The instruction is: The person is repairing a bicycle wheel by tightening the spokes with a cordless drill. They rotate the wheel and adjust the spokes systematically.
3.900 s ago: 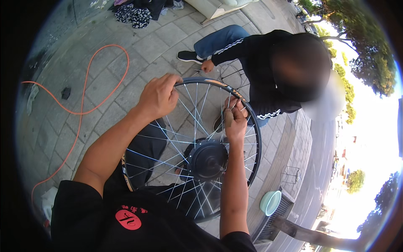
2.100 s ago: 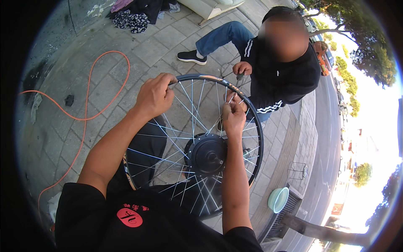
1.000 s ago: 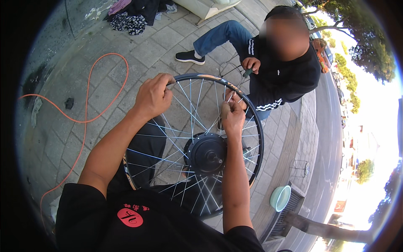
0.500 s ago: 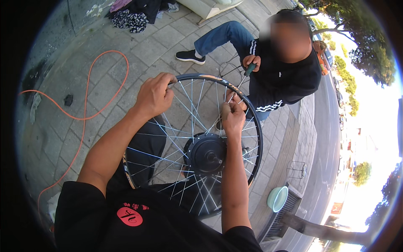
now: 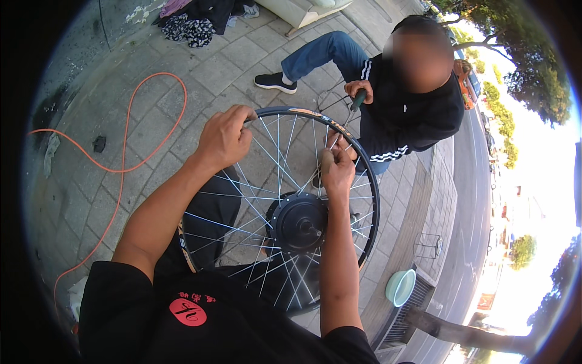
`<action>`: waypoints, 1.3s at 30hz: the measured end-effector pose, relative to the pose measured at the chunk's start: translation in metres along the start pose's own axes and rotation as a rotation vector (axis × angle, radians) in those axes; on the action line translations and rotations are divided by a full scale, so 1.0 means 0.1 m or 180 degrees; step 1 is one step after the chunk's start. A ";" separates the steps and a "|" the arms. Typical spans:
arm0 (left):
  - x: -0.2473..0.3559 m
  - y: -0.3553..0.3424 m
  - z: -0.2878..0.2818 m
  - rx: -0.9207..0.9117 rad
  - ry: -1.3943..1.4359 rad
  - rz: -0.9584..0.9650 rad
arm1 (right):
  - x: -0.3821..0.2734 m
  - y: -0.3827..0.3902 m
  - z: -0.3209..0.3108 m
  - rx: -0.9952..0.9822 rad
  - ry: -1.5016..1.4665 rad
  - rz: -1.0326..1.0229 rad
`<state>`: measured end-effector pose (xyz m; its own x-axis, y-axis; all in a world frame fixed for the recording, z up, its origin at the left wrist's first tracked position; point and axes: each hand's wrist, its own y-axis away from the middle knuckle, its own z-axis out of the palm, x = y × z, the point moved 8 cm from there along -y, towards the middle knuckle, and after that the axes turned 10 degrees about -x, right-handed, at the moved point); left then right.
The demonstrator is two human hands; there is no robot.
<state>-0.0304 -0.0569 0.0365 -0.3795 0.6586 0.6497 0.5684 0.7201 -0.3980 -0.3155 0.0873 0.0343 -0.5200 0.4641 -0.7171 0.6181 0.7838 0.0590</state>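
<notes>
A spoked bicycle wheel with a black rim point(image 5: 371, 200) and a black hub motor point(image 5: 298, 222) stands upright across my lap. My left hand point(image 5: 223, 138) grips the top of the rim. My right hand point(image 5: 337, 170) is closed on a small tool held against a spoke near the rim's upper right. Another person in a black jacket point(image 5: 412, 115) crouches just beyond the wheel, one hand point(image 5: 357, 92) holding a dark-handled tool next to a thin wire piece.
An orange hose point(image 5: 130, 159) loops over the paving stones on the left. A pale green bowl point(image 5: 400, 287) sits by a drain grate at the lower right. A pile of clothes point(image 5: 194, 24) lies at the top, and the road runs along the right.
My hands have stayed on the rim and spoke. The other person has straightened up from leaning over the wheel and shifted the hand with the tool slightly.
</notes>
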 end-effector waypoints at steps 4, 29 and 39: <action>0.02 0.00 0.00 -0.0039 0.0053 -0.0025 | 0.00 0.01 -0.01 0.0045 -0.0009 -0.0069; 0.02 0.02 -0.03 0.0094 0.0032 0.0073 | -0.02 0.01 0.01 0.0006 -0.0087 -0.0047; 0.03 0.02 -0.04 0.0123 -0.0034 0.0087 | -0.07 0.04 0.00 -0.0001 -0.0042 -0.0002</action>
<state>-0.0276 -0.0537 0.0403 -0.3722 0.6804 0.6313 0.5501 0.7095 -0.4404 -0.3098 0.0870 0.0390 -0.5127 0.4581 -0.7261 0.6177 0.7843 0.0586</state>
